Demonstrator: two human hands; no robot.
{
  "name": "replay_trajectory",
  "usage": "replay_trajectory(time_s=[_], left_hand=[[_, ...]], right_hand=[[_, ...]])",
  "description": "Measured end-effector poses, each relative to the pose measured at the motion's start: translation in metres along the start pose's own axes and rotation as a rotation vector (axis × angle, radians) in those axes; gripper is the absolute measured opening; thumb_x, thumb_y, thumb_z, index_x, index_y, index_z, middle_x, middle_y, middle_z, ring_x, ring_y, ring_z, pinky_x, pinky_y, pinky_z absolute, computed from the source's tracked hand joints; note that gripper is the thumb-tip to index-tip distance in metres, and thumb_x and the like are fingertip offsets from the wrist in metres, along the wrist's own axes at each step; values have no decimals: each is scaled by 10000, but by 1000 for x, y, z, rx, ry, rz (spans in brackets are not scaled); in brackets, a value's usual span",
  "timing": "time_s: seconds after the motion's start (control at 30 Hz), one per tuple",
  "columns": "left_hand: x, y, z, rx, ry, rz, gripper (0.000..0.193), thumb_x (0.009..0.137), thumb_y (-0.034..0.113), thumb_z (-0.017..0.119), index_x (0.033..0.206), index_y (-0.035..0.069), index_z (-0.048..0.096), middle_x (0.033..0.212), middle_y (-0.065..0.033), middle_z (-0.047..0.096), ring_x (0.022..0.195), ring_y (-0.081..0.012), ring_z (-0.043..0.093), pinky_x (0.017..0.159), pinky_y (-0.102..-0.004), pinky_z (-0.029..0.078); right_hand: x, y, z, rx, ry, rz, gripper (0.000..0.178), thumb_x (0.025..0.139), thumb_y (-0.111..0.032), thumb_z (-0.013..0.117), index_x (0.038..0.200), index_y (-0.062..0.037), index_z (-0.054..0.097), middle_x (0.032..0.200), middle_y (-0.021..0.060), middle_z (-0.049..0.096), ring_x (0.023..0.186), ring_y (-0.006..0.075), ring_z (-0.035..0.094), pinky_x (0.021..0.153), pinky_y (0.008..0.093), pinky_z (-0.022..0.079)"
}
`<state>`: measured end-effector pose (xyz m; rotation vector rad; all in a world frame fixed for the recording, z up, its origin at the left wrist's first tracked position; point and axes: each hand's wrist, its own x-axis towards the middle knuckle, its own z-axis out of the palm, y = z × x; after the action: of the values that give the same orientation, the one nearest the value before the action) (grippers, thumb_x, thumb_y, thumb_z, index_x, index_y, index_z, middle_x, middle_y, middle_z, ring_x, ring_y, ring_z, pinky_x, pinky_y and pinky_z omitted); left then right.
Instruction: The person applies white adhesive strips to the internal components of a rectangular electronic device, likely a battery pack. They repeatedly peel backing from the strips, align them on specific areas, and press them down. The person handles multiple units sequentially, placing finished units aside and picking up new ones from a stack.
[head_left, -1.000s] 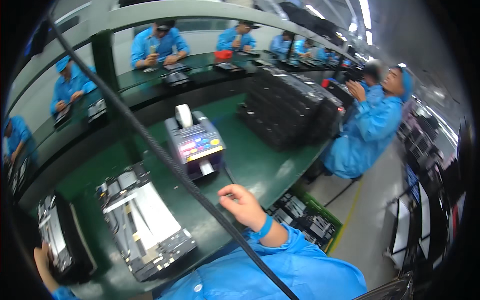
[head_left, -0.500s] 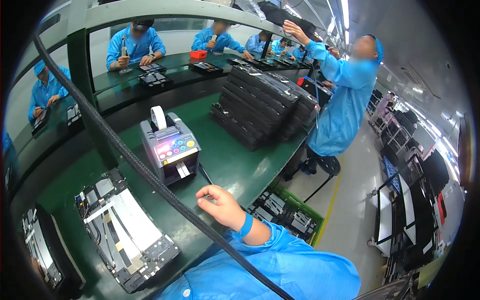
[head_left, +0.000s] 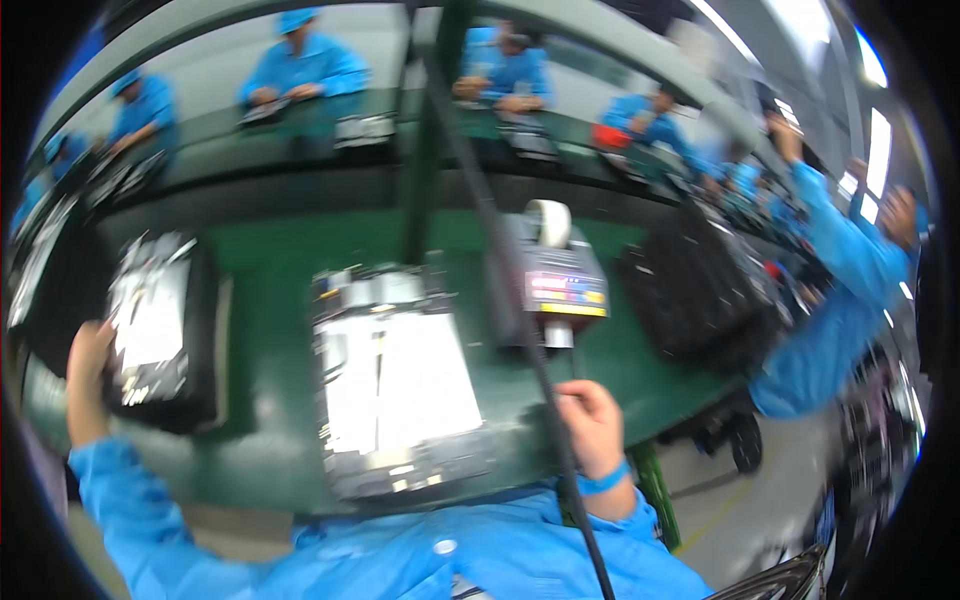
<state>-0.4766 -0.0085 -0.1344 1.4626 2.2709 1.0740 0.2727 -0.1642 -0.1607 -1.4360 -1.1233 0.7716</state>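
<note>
Visibly, white roll (head_left: 552, 222) in dispenser (head_left: 566, 262), left hand (head_left: 90, 350) at stack (head_left: 152, 320), right hand (head_left: 598, 432) near front edge of surface (head_left: 268, 410), fingers' (head_left: 592, 394) closure unclear

Left hand (head_left: 90, 355) beside stacked panels (head_left: 150, 320); right hand (head_left: 595, 430) near tape dispenser (head_left: 568, 272).

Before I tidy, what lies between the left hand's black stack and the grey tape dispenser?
Head view: a flat silver and black panel on green tabletop.
</note>
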Motion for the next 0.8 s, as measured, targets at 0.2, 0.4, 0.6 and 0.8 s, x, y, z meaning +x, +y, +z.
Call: replay_trajectory(time_s=[0.2,0.4,0.6,0.8], left_hand=[[-66,106,2,-129,-2,-221,267,833,221,625,750,-31,654,633,-45,595,540,-143,503,521,-334,393],[-87,128,-3,-12,28,-233,282,873,264,613,766,3,626,637,-41,560,591,-134,496,541,-328,384],[-46,80,8,33,-29,13,234,829,203,538,713,0,559,605,-59,524,532,-161,481,488,-355,381],[53,-67,-1,3,57,375,228,918,195,516,751,46,476,549,-4,434,412,-105,395,359,-293,295]], right_hand=[[-7,-3,-1,91,-28,-17,113,868,-40,598,980,-22,603,897,-10,583,791,54,505,714,202,409],[-6,-11,8,64,-33,-57,104,874,-43,586,975,-26,601,854,-27,560,757,43,483,676,186,384],[-7,4,4,-12,19,-72,145,847,-82,635,985,-42,623,881,2,603,802,81,534,730,231,440],[-2,1,7,-78,-10,-66,152,853,-111,638,991,-47,633,929,21,620,822,110,566,732,261,473]])
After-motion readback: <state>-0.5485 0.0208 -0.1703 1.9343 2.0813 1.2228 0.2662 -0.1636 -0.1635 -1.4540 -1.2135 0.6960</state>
